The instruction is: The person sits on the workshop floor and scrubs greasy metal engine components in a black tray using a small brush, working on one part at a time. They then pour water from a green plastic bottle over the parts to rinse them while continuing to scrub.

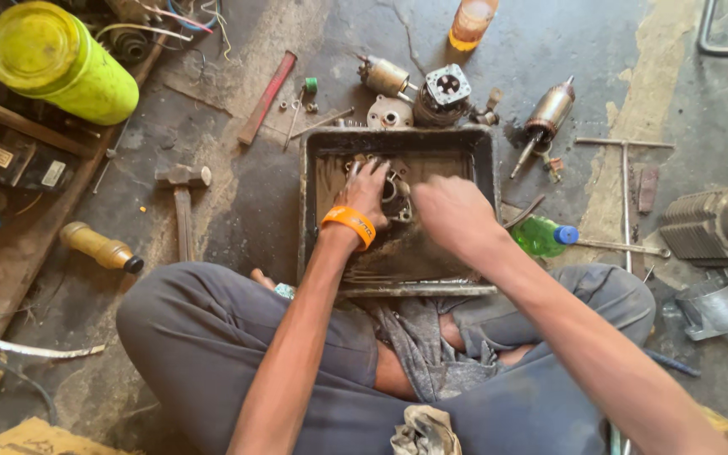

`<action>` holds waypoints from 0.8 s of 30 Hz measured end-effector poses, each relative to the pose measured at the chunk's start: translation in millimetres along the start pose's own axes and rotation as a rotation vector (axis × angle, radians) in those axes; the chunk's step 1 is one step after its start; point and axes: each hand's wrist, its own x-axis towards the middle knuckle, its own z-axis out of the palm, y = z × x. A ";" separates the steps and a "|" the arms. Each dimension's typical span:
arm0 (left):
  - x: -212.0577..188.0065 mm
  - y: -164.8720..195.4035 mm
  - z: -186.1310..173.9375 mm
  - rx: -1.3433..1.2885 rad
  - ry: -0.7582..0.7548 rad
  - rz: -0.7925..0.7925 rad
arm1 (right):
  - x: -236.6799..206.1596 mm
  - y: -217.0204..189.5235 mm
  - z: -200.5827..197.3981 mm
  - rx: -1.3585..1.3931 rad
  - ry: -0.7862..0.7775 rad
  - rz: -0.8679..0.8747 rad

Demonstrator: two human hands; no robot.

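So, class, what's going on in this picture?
A person sits cross-legged on a concrete floor with both hands in a dirty metal tray. The left hand, with an orange wristband, and the right hand work on a small metal part in it. A hammer, a motor armature and a green bottle lie around.

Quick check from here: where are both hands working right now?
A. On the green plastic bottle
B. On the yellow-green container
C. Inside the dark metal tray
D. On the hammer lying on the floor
C: the left hand, with an orange wristband, and the right hand both rest on a metal part inside the dark metal tray; the hammer lies untouched to the left.
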 end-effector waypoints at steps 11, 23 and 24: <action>4.2 -2.4 -7.3 -0.030 -0.045 0.120 | -13.8 -6.9 -7.7 0.019 -0.071 0.024; -26.2 38.1 3.8 -0.068 0.120 -0.192 | -40.0 -14.3 83.5 0.292 0.186 0.313; -25.6 38.7 5.4 -0.099 0.097 -0.245 | -45.6 -15.3 86.2 0.356 0.094 0.371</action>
